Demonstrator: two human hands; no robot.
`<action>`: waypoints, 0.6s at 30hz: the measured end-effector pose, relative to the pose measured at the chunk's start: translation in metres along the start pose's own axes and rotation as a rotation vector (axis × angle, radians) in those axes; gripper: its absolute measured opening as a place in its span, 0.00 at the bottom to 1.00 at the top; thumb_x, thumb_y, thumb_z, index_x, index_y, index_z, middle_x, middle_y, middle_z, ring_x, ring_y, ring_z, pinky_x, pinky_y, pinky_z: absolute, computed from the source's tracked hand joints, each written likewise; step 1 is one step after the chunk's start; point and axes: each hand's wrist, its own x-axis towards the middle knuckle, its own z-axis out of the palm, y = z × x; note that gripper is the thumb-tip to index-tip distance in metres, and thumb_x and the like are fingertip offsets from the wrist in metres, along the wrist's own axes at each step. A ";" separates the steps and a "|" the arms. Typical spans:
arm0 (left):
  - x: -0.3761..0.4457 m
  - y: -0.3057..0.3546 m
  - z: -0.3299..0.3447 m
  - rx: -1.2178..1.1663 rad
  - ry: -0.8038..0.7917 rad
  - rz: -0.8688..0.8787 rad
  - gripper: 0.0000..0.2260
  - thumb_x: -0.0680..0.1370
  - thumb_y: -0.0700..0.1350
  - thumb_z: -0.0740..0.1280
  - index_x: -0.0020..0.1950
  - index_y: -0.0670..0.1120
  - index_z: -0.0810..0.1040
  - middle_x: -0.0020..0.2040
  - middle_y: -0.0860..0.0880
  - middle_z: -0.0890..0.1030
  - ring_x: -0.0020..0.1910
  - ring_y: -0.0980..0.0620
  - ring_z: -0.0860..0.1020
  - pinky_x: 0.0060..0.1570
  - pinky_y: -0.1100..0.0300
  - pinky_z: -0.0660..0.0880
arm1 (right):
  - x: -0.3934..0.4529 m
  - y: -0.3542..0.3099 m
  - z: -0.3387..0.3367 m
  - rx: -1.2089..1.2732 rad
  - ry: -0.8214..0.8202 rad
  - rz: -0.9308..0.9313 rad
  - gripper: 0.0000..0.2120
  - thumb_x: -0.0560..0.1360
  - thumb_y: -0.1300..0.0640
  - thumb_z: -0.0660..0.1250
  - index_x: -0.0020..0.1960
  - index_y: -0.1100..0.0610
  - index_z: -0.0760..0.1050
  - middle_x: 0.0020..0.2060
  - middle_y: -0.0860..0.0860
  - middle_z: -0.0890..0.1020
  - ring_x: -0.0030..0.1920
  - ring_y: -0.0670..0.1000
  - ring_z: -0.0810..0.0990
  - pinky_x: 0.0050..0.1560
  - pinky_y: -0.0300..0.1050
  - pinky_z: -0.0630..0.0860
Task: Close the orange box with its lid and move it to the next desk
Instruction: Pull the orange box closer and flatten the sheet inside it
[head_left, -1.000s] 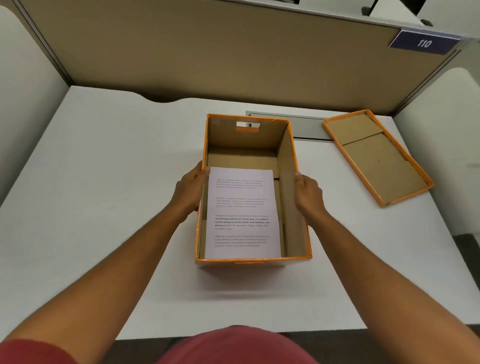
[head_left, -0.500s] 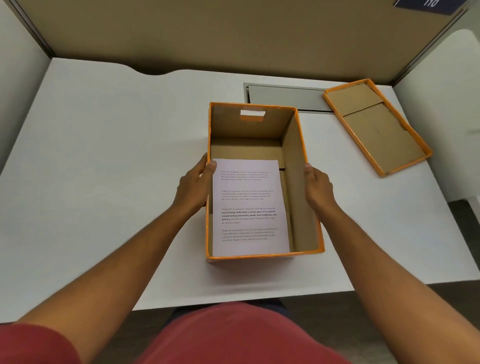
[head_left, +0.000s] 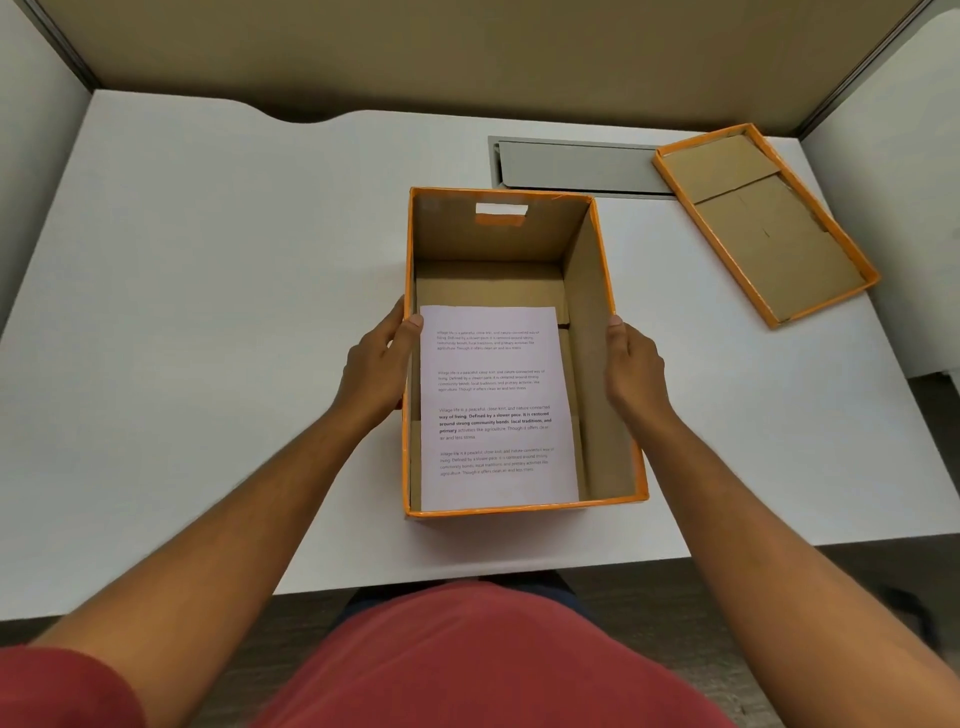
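Note:
The orange box (head_left: 597, 322) stands open-topped on the white desk, a hand slot in its far wall. A printed sheet of paper (head_left: 496, 405) lies inside on its floor. My left hand (head_left: 376, 364) presses flat on the box's left wall, thumb hooked over the rim. My right hand (head_left: 634, 366) rests against the right wall, thumb at the rim. The orange lid (head_left: 763, 223) lies upside down at the desk's back right, apart from the box, its brown inside facing up.
A grey cable tray cover (head_left: 576, 166) is set into the white desk (head_left: 208, 312) behind the box. Brown partition panels (head_left: 467, 52) wall the back, and white panels close both sides. The desk's front edge runs just below the box.
The view has tilted downward and the box now sits closer to the desk's front edge. Both hands stay on the box's sides in the same grip.

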 end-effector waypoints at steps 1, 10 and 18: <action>-0.001 0.000 0.000 0.003 0.003 0.001 0.23 0.87 0.55 0.55 0.83 0.54 0.62 0.77 0.45 0.74 0.74 0.40 0.74 0.55 0.54 0.70 | 0.000 0.000 0.000 0.000 0.001 0.000 0.20 0.87 0.44 0.50 0.45 0.53 0.70 0.35 0.44 0.73 0.37 0.44 0.73 0.50 0.46 0.70; 0.002 -0.001 -0.014 0.466 0.064 0.165 0.29 0.85 0.62 0.56 0.84 0.52 0.61 0.80 0.45 0.71 0.75 0.40 0.74 0.69 0.38 0.73 | -0.004 -0.007 -0.006 0.052 -0.050 0.030 0.21 0.87 0.43 0.49 0.59 0.53 0.76 0.55 0.56 0.82 0.58 0.56 0.81 0.65 0.52 0.75; 0.005 0.031 0.018 0.823 0.157 0.422 0.30 0.82 0.57 0.65 0.82 0.49 0.64 0.82 0.43 0.66 0.81 0.40 0.65 0.79 0.35 0.61 | 0.026 0.005 -0.035 0.257 -0.217 0.186 0.25 0.85 0.41 0.53 0.77 0.51 0.69 0.74 0.53 0.75 0.73 0.57 0.75 0.75 0.60 0.70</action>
